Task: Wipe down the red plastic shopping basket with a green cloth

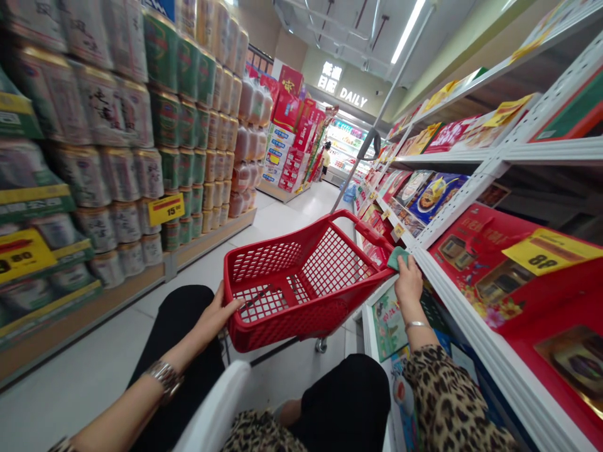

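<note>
A red plastic shopping basket [301, 282] on wheels stands in front of me in the aisle, its long handle [377, 135] rising toward the ceiling. My left hand [214, 317] rests on the basket's near left corner with the fingers curled on the rim. My right hand [409, 281] presses a small green cloth [398, 257] against the white front edge of a shelf [464, 314] on the right. I am seated low, with black trousers and leopard-print sleeves in view.
Red gift boxes [475, 257] with yellow price tags fill the right shelves. Stacked cans and multipacks [122, 138] line the left side of the aisle. A distant person [326, 158] stands far down the grey floor [94, 370]. A white curved object [217, 408] sits between my knees.
</note>
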`<act>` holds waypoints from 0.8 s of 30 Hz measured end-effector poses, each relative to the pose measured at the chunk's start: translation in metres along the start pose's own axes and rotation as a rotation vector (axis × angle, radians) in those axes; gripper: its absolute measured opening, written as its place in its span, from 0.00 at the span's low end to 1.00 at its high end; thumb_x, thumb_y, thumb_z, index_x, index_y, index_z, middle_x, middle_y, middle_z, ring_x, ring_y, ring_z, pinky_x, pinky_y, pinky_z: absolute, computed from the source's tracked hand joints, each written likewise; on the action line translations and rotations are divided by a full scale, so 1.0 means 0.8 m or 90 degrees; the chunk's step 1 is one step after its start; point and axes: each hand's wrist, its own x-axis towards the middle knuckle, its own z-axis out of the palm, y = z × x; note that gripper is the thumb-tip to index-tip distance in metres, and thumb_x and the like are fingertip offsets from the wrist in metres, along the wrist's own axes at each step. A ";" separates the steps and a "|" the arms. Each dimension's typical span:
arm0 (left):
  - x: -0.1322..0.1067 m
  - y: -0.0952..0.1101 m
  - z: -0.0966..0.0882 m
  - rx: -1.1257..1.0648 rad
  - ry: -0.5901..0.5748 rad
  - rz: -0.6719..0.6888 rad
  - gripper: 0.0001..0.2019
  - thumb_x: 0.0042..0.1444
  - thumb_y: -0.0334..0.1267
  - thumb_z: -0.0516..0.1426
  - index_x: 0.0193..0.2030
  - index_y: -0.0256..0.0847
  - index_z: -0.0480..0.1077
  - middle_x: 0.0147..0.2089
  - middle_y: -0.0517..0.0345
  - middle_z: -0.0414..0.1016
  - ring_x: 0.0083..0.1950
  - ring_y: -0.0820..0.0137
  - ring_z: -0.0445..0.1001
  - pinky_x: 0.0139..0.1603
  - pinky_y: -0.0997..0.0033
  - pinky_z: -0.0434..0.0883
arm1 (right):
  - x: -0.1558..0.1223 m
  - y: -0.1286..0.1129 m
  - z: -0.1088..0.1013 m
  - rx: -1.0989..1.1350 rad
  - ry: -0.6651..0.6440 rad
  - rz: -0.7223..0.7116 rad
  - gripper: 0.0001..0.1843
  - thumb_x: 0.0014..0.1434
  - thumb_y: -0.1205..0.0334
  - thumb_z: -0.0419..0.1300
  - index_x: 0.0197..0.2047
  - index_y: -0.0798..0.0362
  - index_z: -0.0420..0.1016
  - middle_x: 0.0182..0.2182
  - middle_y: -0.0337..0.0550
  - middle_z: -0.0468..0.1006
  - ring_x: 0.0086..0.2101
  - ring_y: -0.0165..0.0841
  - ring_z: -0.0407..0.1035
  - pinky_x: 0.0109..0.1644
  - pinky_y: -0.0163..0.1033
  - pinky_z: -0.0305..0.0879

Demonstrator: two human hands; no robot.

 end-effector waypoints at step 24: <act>-0.009 0.001 0.002 -0.031 0.005 0.008 0.44 0.55 0.57 0.60 0.76 0.48 0.54 0.70 0.47 0.69 0.65 0.53 0.74 0.66 0.55 0.73 | -0.212 -0.157 0.003 0.222 0.043 -0.047 0.42 0.54 0.80 0.44 0.69 0.56 0.71 0.73 0.62 0.55 0.59 0.51 0.65 0.61 0.55 0.65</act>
